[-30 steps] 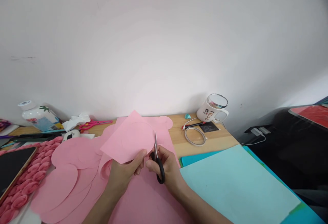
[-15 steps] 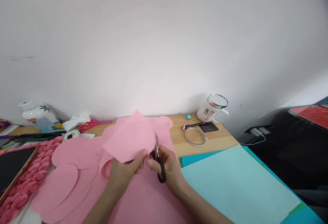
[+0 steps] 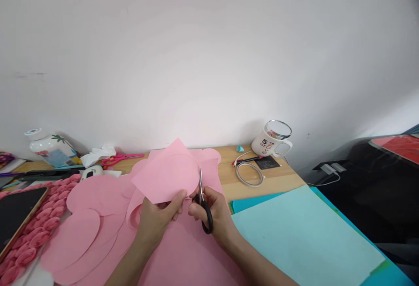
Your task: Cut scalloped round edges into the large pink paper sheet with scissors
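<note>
While scissors [image 3: 206, 208] meet the edge of pink paper [image 3: 168, 179] | mug [image 3: 263, 143] well apart

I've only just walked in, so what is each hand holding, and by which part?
The left hand pinches the pink paper at its near edge, thumb on top. The right hand holds the scissors by the black handles.

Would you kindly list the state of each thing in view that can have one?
Left hand, gripping the pink sheet
Pink sheet, held up, right edge rounded
Right hand, holding the black scissors
Black scissors, blades at the sheet's edge
Pink scissors, lying down
Bottle, capped
Tissue, crumpled
Cable, coiled
Screen, dark
Mug, standing
Pink cutouts, overlapping
Blue sheets, stacked
</note>
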A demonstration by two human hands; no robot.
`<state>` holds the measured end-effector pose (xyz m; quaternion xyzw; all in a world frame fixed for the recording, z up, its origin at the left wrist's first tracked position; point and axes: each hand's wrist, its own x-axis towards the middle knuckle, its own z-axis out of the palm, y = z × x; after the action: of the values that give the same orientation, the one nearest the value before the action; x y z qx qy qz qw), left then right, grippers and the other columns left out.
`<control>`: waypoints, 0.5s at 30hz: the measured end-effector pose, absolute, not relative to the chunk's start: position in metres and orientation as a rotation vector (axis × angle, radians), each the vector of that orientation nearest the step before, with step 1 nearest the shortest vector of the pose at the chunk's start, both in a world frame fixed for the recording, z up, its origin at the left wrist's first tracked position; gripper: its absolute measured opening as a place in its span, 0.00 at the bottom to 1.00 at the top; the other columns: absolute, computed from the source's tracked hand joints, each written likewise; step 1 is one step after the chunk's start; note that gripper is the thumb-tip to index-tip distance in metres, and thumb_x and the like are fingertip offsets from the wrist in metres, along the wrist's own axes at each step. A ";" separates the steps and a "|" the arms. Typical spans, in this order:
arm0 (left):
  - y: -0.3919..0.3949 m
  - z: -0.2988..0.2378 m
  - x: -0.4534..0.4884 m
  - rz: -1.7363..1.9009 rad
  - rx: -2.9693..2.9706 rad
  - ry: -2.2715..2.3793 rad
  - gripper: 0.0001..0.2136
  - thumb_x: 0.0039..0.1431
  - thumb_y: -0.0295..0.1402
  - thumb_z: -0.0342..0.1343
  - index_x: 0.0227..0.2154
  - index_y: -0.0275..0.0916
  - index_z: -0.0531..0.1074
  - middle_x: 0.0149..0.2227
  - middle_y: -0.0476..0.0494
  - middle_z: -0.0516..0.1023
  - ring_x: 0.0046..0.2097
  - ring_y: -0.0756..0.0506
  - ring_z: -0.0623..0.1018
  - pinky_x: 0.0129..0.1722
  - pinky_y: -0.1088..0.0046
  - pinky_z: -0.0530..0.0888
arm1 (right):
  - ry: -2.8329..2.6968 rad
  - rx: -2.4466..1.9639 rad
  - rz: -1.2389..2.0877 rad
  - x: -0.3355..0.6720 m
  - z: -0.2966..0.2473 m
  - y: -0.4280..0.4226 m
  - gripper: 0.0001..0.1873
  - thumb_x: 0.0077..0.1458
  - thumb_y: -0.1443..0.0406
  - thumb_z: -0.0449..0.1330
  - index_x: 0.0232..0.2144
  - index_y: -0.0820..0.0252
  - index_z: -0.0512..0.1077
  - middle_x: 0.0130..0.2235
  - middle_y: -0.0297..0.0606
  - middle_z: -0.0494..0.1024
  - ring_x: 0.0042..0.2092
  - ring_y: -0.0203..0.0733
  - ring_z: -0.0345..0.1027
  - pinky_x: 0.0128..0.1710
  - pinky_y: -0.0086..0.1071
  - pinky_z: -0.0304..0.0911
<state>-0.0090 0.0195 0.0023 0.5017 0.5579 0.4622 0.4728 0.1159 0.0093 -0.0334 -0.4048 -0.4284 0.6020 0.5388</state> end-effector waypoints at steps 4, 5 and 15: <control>0.020 0.001 -0.009 1.163 1.194 1.330 0.14 0.41 0.35 0.59 0.10 0.38 0.62 0.10 0.56 0.60 0.15 0.54 0.60 0.16 0.77 0.59 | -1.015 -0.983 1.427 0.116 -0.035 0.010 0.12 0.37 0.64 0.64 0.26 0.61 0.67 0.16 0.25 0.64 0.19 0.30 0.53 0.19 0.24 0.51; 0.020 0.001 -0.010 1.171 1.185 1.316 0.14 0.41 0.35 0.59 0.10 0.38 0.62 0.10 0.56 0.60 0.15 0.54 0.59 0.16 0.77 0.59 | -1.013 -0.992 1.425 0.116 -0.034 0.010 0.12 0.37 0.65 0.64 0.26 0.61 0.67 0.16 0.25 0.64 0.19 0.30 0.53 0.19 0.24 0.51; 0.019 0.000 -0.011 1.124 1.223 1.288 0.18 0.47 0.36 0.55 0.07 0.38 0.61 0.09 0.54 0.60 0.14 0.54 0.60 0.16 0.76 0.58 | -0.987 -1.055 1.422 0.112 -0.028 0.007 0.13 0.34 0.62 0.64 0.24 0.60 0.66 0.17 0.26 0.63 0.19 0.31 0.54 0.18 0.25 0.53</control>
<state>-0.0113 0.0190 0.0000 0.5052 0.5317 0.4640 0.4968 0.1123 0.0067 -0.0276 -0.4416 -0.4132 0.5954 0.5290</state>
